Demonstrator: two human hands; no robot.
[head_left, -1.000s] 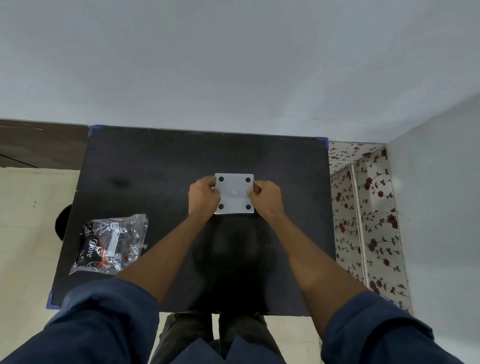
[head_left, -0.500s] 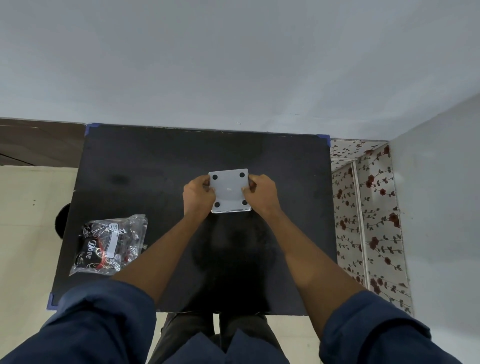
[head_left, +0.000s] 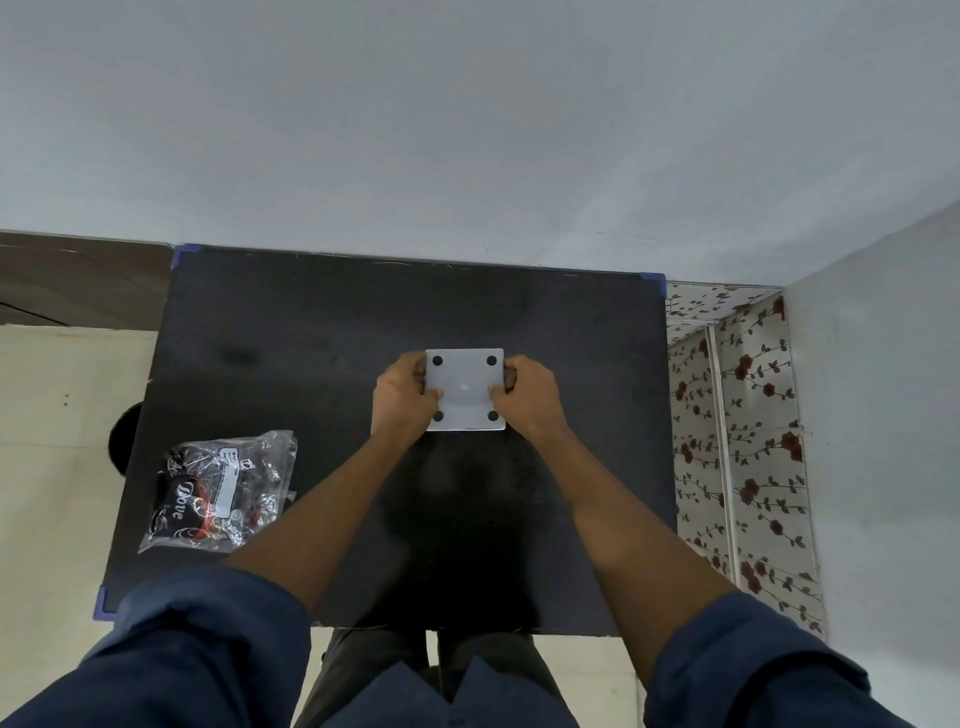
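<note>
Sleeves of dark blue cloth, the left sleeve (head_left: 197, 639) and the right sleeve (head_left: 753, 665), fill the near edge of the view, with bare forearms reaching forward from them over a black table (head_left: 311, 322). Near the table's front left corner lies a crinkled clear plastic bag (head_left: 223, 491) holding something black with the word "Dove" on it and a white label. Further out, around the middle of the table, both hands hold a white square slab (head_left: 465, 389), whose upturned face shows four black round feet, one at each corner, and a small mark in the centre. The left hand (head_left: 402, 397) grips its left edge, thumb laid on the face and fingers curled round the side. The right hand (head_left: 530, 397) grips the right edge in the same way. Whether the slab rests on the table or is lifted just above it cannot be told. Blue tape (head_left: 658, 283) marks the table's far right corner. Beyond the far edge rises a plain pale wall (head_left: 467, 130), and to the right stands a floral-patterned panel (head_left: 748, 415).
</note>
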